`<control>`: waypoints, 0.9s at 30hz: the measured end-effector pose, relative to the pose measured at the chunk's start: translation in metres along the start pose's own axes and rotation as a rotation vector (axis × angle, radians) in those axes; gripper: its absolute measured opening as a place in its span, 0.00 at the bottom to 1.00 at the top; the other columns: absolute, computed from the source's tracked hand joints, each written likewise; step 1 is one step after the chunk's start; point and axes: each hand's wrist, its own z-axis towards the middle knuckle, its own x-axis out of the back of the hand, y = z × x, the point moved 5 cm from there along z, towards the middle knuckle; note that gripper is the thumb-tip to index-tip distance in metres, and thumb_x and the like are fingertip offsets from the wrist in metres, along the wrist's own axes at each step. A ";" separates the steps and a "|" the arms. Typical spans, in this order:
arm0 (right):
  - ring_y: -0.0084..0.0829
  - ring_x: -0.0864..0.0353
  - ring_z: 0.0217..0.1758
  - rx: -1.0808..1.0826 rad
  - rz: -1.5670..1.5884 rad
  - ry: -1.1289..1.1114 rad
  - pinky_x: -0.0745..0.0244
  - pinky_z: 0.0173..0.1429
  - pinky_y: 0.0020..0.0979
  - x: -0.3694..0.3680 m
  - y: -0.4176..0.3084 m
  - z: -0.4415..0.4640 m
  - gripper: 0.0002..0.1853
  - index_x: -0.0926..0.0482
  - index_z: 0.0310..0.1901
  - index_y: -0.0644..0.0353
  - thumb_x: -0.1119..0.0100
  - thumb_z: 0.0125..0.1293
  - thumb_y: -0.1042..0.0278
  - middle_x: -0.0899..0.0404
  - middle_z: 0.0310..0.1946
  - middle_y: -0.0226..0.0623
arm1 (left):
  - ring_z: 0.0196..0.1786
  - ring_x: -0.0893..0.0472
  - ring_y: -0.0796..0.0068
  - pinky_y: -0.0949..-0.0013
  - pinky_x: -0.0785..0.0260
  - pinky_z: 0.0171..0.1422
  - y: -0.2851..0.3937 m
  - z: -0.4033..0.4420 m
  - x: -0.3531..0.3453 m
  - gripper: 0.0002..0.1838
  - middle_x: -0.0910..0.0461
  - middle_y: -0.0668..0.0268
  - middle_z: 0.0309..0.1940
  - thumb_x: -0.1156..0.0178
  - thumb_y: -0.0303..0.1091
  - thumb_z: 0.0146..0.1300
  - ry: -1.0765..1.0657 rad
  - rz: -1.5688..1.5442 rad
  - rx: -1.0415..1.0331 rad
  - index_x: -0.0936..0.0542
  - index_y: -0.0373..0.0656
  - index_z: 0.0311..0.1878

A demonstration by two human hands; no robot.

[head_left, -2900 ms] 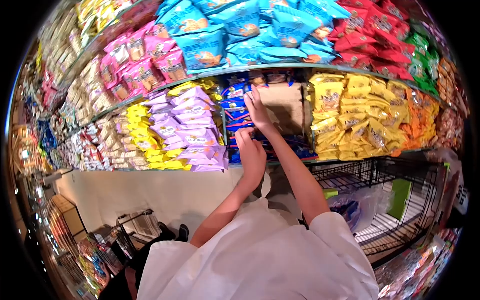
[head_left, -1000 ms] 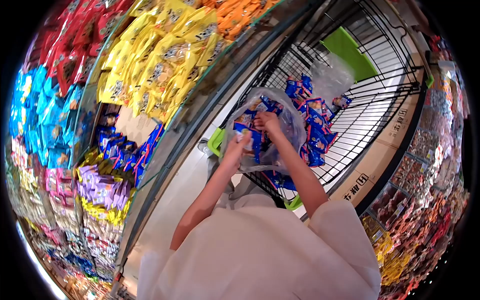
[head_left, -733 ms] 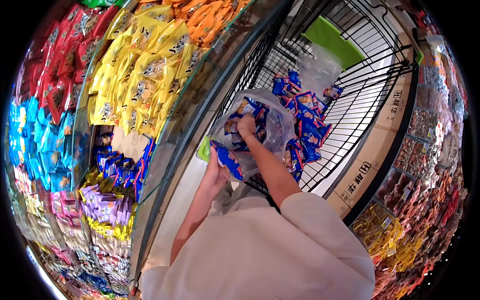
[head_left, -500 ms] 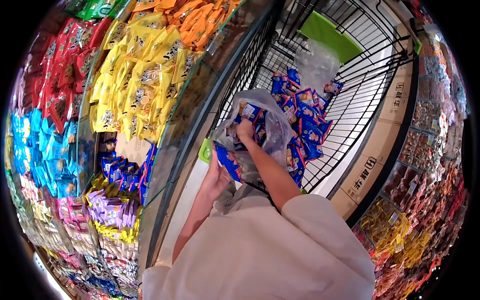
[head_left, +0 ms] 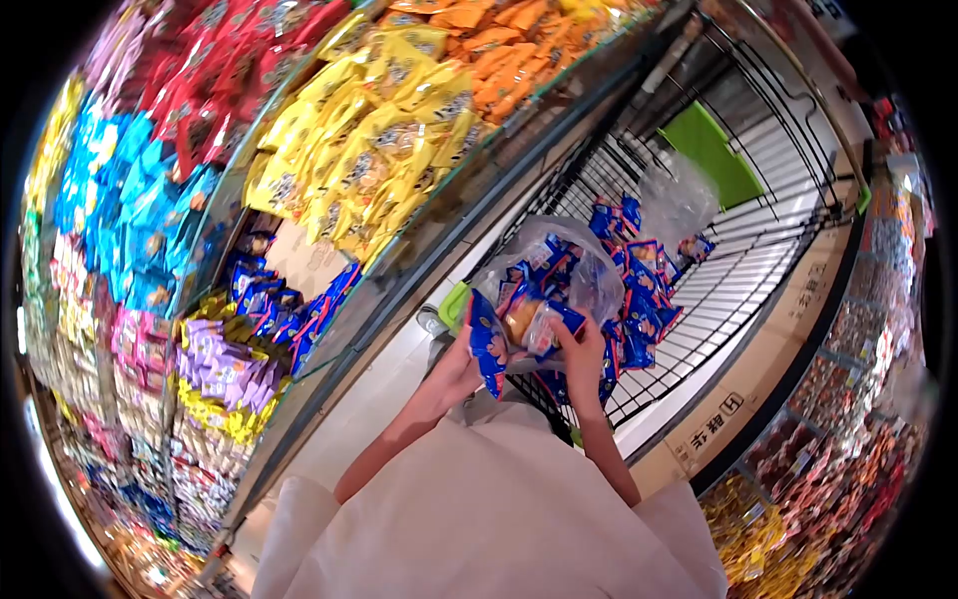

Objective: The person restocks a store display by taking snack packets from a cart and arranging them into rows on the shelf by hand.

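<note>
A blue snack packet stands upright in my left hand, at the near left of a clear plastic bag. My right hand grips another blue packet, its see-through side with a round brown snack facing up, over the bag's mouth. Several blue packets lie inside the bag. The bag sits in a black wire cart, and more loose blue packets lie beside it.
A green panel and a crumpled clear bag are at the cart's far end. To the left, a glass-edged shelf holds yellow packets, red, orange, light blue and purple ones. Brown cartons line the right.
My right hand has come out of the bag, lifting a blue packet toward me. My left hand still holds its packet. The view has turned, shifting the cart and shelf rightward.
</note>
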 end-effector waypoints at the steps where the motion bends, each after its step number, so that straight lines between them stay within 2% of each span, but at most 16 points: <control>1: 0.21 0.27 0.33 0.012 -0.034 -0.041 0.32 0.39 0.20 -0.006 -0.013 -0.007 0.14 0.29 0.44 0.64 0.41 0.56 0.72 0.25 0.31 0.31 | 0.37 0.26 0.74 0.58 0.33 0.56 0.006 -0.005 -0.008 0.24 0.27 0.67 0.34 0.59 0.55 0.63 0.001 -0.016 -0.032 0.32 0.43 0.48; 3: 0.21 0.27 0.34 0.046 -0.072 -0.135 0.34 0.41 0.20 -0.023 -0.037 -0.019 0.16 0.30 0.47 0.64 0.42 0.57 0.73 0.25 0.33 0.32 | 0.31 0.27 0.76 0.67 0.29 0.43 0.017 -0.019 -0.025 0.24 0.28 0.70 0.27 0.59 0.57 0.63 0.091 0.138 -0.022 0.30 0.44 0.42; 4: 0.22 0.26 0.35 0.048 0.131 -0.155 0.33 0.43 0.21 -0.032 -0.049 -0.025 0.17 0.31 0.49 0.64 0.43 0.57 0.74 0.25 0.34 0.33 | 0.31 0.27 0.77 0.72 0.32 0.33 0.024 -0.028 -0.033 0.25 0.28 0.70 0.28 0.60 0.59 0.62 -0.027 0.089 -0.048 0.30 0.44 0.40; 5: 0.22 0.26 0.37 0.040 0.334 -0.179 0.32 0.44 0.22 -0.042 -0.055 -0.030 0.19 0.33 0.51 0.64 0.44 0.57 0.76 0.25 0.36 0.34 | 0.31 0.27 0.78 0.72 0.32 0.34 0.030 -0.028 -0.028 0.26 0.27 0.70 0.27 0.62 0.59 0.63 0.124 0.010 -0.103 0.30 0.44 0.39; 7: 0.22 0.26 0.38 0.133 0.244 -0.277 0.31 0.44 0.22 -0.059 -0.058 -0.035 0.19 0.35 0.52 0.66 0.46 0.58 0.77 0.25 0.38 0.36 | 0.31 0.27 0.79 0.73 0.32 0.35 0.042 -0.037 -0.022 0.25 0.27 0.70 0.28 0.62 0.58 0.64 0.064 -0.052 -0.220 0.29 0.45 0.38; 9: 0.21 0.26 0.37 0.078 0.164 -0.357 0.29 0.40 0.21 -0.074 -0.058 -0.038 0.17 0.34 0.51 0.67 0.49 0.60 0.78 0.24 0.38 0.37 | 0.32 0.26 0.79 0.73 0.31 0.36 0.052 -0.052 -0.018 0.25 0.27 0.70 0.28 0.62 0.58 0.64 0.147 -0.074 -0.278 0.29 0.44 0.38; 10: 0.18 0.25 0.33 0.136 0.051 -0.356 0.29 0.34 0.19 -0.082 -0.064 -0.038 0.12 0.31 0.47 0.68 0.50 0.61 0.77 0.23 0.35 0.35 | 0.32 0.26 0.79 0.73 0.31 0.37 0.056 -0.061 -0.013 0.24 0.27 0.71 0.28 0.62 0.57 0.64 0.222 -0.077 -0.287 0.29 0.44 0.38; 12: 0.17 0.26 0.30 0.175 -0.085 -0.425 0.30 0.32 0.19 -0.104 -0.071 -0.037 0.10 0.29 0.44 0.68 0.50 0.62 0.76 0.23 0.31 0.34 | 0.32 0.26 0.78 0.72 0.31 0.38 0.067 -0.078 0.004 0.24 0.27 0.70 0.29 0.61 0.57 0.64 0.184 -0.129 -0.359 0.30 0.44 0.38; 14: 0.16 0.28 0.21 0.309 -0.320 -0.418 0.33 0.26 0.19 -0.130 -0.083 -0.041 0.07 0.26 0.37 0.68 0.49 0.61 0.74 0.24 0.19 0.31 | 0.32 0.25 0.77 0.71 0.30 0.37 0.077 -0.090 0.022 0.22 0.26 0.68 0.31 0.59 0.54 0.65 0.135 -0.154 -0.496 0.31 0.43 0.39; 18: 0.24 0.27 0.16 0.445 -0.536 -0.658 0.36 0.22 0.25 -0.198 -0.112 -0.049 0.07 0.30 0.27 0.66 0.46 0.59 0.72 0.28 0.13 0.38 | 0.31 0.25 0.76 0.71 0.29 0.35 0.112 -0.137 0.050 0.21 0.26 0.66 0.31 0.58 0.52 0.65 0.297 -0.062 -0.731 0.32 0.42 0.39; 21: 0.19 0.29 0.17 0.398 -0.574 -0.736 0.36 0.23 0.22 -0.242 -0.127 -0.060 0.08 0.30 0.26 0.68 0.45 0.58 0.73 0.30 0.12 0.33 | 0.32 0.25 0.77 0.71 0.29 0.36 0.127 -0.150 0.086 0.19 0.26 0.67 0.32 0.55 0.52 0.64 0.230 -0.281 -0.715 0.32 0.43 0.40; 22: 0.18 0.29 0.20 0.426 -0.579 -0.721 0.34 0.25 0.21 -0.256 -0.131 -0.064 0.07 0.30 0.27 0.67 0.45 0.58 0.73 0.28 0.17 0.32 | 0.34 0.25 0.78 0.72 0.30 0.39 0.135 -0.155 0.091 0.20 0.26 0.69 0.31 0.55 0.54 0.63 0.041 -0.352 -0.718 0.31 0.44 0.39; 23: 0.18 0.29 0.20 0.433 -0.597 -0.730 0.34 0.25 0.21 -0.273 -0.126 -0.067 0.07 0.30 0.27 0.67 0.45 0.58 0.73 0.28 0.17 0.32 | 0.34 0.25 0.78 0.72 0.30 0.39 0.139 -0.155 0.096 0.20 0.26 0.69 0.31 0.55 0.54 0.63 0.034 -0.371 -0.726 0.31 0.44 0.39; 25: 0.17 0.28 0.27 0.619 -0.348 -0.522 0.30 0.28 0.20 -0.301 -0.128 -0.076 0.04 0.28 0.32 0.66 0.45 0.58 0.74 0.25 0.26 0.31 | 0.35 0.25 0.78 0.73 0.31 0.42 0.149 -0.161 0.101 0.22 0.26 0.69 0.29 0.57 0.56 0.63 0.245 -0.565 -0.767 0.30 0.45 0.40; 26: 0.17 0.27 0.33 0.440 -0.282 -0.677 0.27 0.31 0.19 -0.316 -0.123 -0.084 0.08 0.28 0.40 0.65 0.45 0.58 0.75 0.25 0.34 0.31 | 0.36 0.25 0.76 0.72 0.32 0.44 0.152 -0.165 0.103 0.20 0.25 0.68 0.30 0.58 0.53 0.65 0.222 -0.586 -0.709 0.30 0.44 0.43; 27: 0.17 0.27 0.33 0.443 -0.297 -0.683 0.27 0.31 0.19 -0.328 -0.120 -0.084 0.08 0.28 0.40 0.65 0.45 0.58 0.75 0.25 0.34 0.31 | 0.36 0.25 0.76 0.72 0.32 0.44 0.153 -0.169 0.111 0.20 0.25 0.68 0.30 0.58 0.53 0.65 0.218 -0.602 -0.710 0.30 0.44 0.43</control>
